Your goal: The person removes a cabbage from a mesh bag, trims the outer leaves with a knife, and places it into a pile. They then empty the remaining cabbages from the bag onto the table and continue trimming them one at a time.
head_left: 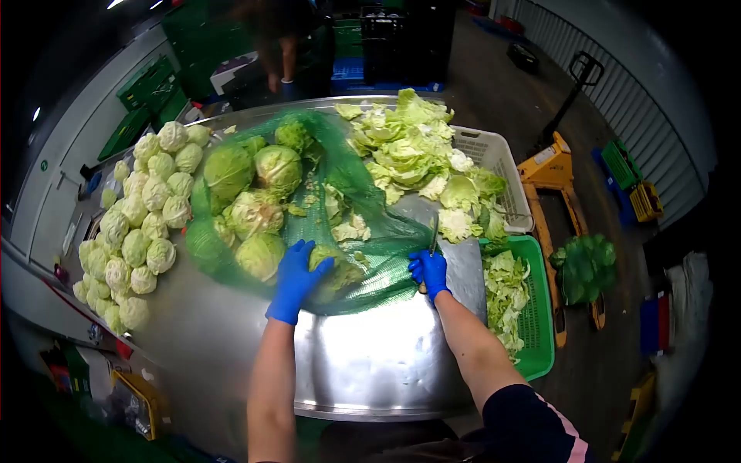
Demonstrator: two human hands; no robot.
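Right in the thick of it at the middle of the table (224, 332)! Lays the left hand (299, 279) on the front of the green net (395, 231) with fingers well spread, just beside the front cabbage (260, 257); cannot tell about any pinch of mesh under that palm. Swing over towards the right edge: clenches the right hand (430, 271) round a knife (434, 229), with the blade pointing up at the far edge; cannot tell, either, about any netting caught in that fist. Look deeper, towards the far edge, for the leafy cabbages (229, 171), bunched in the net and partly veiled by mesh. Seems, on judgement, to be the unbagging step, ahead of any trimming. Points that way with pale heads (135, 248) banked along the left edge and loose leaves (409, 143) heaped at the far right corner. Just off the right edge, spot a pale crate (519, 185) and, nearer, a green crate (546, 332) with more leaves inside. Calls now, most likely, for freeing mesh from the front cabbage, then steadying it firmly, all with the blade well away from gloved fingers.
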